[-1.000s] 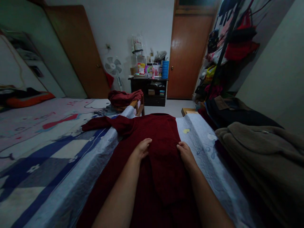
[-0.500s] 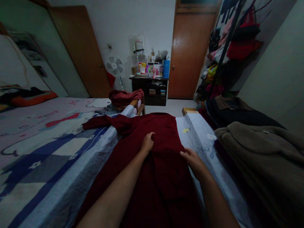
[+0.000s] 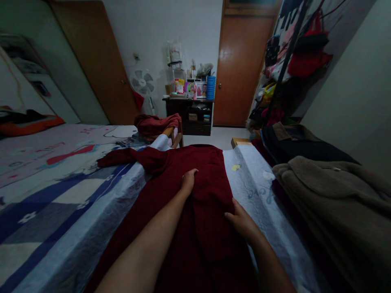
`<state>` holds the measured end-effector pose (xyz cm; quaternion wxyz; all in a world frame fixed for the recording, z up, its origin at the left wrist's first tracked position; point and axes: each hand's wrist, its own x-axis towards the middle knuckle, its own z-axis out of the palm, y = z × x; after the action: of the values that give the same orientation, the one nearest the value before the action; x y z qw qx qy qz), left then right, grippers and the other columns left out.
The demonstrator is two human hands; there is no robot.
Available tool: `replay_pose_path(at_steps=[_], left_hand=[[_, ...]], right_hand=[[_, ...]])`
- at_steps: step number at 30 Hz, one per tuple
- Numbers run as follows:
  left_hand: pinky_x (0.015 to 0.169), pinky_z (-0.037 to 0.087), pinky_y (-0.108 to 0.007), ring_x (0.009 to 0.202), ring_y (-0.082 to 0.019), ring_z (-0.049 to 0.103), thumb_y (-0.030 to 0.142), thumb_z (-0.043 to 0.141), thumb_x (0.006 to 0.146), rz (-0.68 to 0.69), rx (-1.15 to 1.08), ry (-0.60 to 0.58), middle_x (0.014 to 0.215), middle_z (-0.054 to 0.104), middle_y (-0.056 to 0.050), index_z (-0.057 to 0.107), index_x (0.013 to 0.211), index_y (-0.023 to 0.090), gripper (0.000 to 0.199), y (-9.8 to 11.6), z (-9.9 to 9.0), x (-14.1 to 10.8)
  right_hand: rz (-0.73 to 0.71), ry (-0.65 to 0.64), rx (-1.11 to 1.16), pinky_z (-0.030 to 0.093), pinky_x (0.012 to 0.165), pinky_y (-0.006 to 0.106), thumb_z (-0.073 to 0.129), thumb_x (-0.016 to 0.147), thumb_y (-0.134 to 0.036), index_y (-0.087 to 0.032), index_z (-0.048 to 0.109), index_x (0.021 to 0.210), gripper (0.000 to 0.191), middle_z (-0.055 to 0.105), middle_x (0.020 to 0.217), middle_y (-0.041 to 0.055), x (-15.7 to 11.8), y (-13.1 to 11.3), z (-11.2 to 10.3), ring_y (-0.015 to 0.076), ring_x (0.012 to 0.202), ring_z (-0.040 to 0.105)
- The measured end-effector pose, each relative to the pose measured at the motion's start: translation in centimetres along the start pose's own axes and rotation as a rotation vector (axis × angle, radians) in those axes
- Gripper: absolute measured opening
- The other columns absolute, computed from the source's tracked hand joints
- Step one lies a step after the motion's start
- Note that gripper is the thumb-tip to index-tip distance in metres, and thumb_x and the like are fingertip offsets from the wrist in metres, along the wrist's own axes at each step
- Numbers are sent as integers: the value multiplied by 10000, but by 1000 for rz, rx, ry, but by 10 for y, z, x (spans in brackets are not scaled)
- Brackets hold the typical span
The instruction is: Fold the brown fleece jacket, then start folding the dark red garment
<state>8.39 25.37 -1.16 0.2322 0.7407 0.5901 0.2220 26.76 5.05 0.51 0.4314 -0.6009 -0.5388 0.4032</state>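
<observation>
A dark red long garment [image 3: 180,162] lies spread over the light patterned bed cover, its collar end away from me. One sleeve stretches out to the left; the right side is folded inward in a long strip. My left hand [image 3: 189,181] rests on the middle of the garment, fingers extended and apart from the thumb. At the garment's right edge is my right hand [image 3: 242,221], its thumb and fingers spread, touching the cloth.
A brown fleece garment [image 3: 332,191] and a dark jacket [image 3: 305,142] are piled at the right. Reddish cloth [image 3: 157,126] hangs over a wooden chair beyond the bed. A checked blanket [image 3: 76,189] covers the left side.
My right hand has moved slightly down along the garment's right edge, its thumb and fingers now wider apart. My left hand stays on the cloth. The view has shifted a little.
</observation>
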Motion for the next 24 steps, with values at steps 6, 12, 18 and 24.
replay_pose_path(at_steps=[6,12,18,24], left_hand=[[992,359,-431,1117,-266,539,185,377,936,102,289,3,1110,674,-107,664,1101,251,337,-7,-8,-4],[949,415,-425,1110,-271,547,214,460,900,207,420,-96,1153,637,-106,644,1128,258,297,-11,-33,3],[1043,385,-360,1264,-210,470,229,408,929,292,395,-65,1379,528,-73,501,1326,232,408,5,-52,-19],[1115,318,-419,1361,-262,384,362,575,865,318,275,-202,1427,494,-67,563,1262,256,411,14,-34,-63]], right_hand=[[17,-13,23,311,1136,402,493,647,-118,-187,514,1323,680,583,1338,65,-2,-4,1,224,1261,506],[68,-5,101,333,1120,416,585,666,-194,-192,540,1308,644,592,1334,72,-4,-9,-1,260,1267,505],[140,6,416,411,1052,442,671,675,-276,-207,548,1271,612,644,1258,78,-17,-23,7,269,1182,579],[222,85,451,508,938,410,667,712,-366,-217,490,1285,618,672,1183,99,-41,-16,15,260,1074,645]])
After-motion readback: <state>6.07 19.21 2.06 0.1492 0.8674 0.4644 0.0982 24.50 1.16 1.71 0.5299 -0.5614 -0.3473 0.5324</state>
